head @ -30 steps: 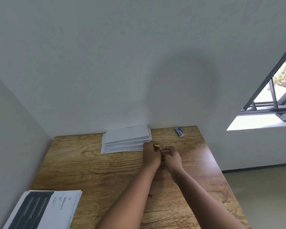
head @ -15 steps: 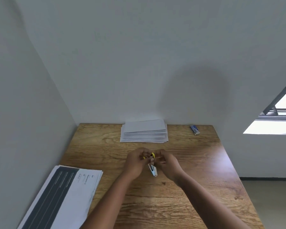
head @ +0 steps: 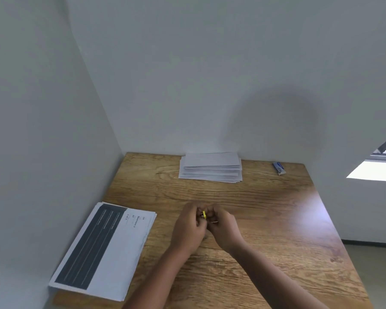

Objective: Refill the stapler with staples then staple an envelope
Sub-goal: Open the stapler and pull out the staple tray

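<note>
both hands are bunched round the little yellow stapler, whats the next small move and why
Probably keep both hands on the stapler and finish seating the staples before reaching away. The left hand and right hand curl round it above the table, hiding all but a yellow sliver, so whether it is loaded cannot be told. The envelope stack lies untouched by the wall.
</note>
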